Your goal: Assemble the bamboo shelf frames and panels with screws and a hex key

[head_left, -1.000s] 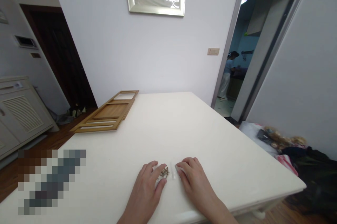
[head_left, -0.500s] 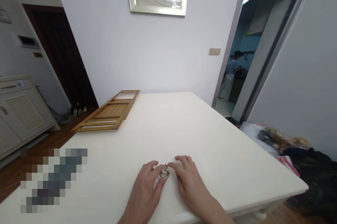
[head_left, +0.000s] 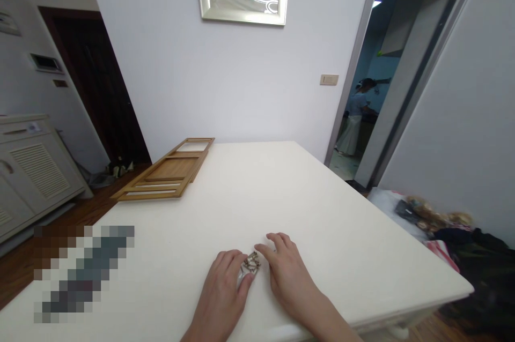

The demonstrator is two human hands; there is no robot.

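Note:
Near the front of the white table (head_left: 249, 192), a small heap of metal screws (head_left: 252, 261) lies by a scrap of clear plastic (head_left: 241, 274) that looks like a little bag. My left hand (head_left: 225, 285) curls around the plastic from the left, thumb in front and fingers behind, partly hiding it. On the other side, my right hand (head_left: 288, 272) is palm down with its fingers apart. Its index fingertip is at the far right edge of the screws, and I cannot tell whether it touches them. A tiny pale spot shows between its fingers.
A wooden slatted frame (head_left: 171, 168) lies at the table's far left. A blurred-out dark object (head_left: 86, 272) is at the near left. Beyond a doorway at right stands a person (head_left: 354, 117). Clothes and bags (head_left: 430, 218) are piled right of the table.
My right hand has shifted slightly away from me and its index finger has straightened. More of the screws shows between my hands. My left hand stays almost in place.

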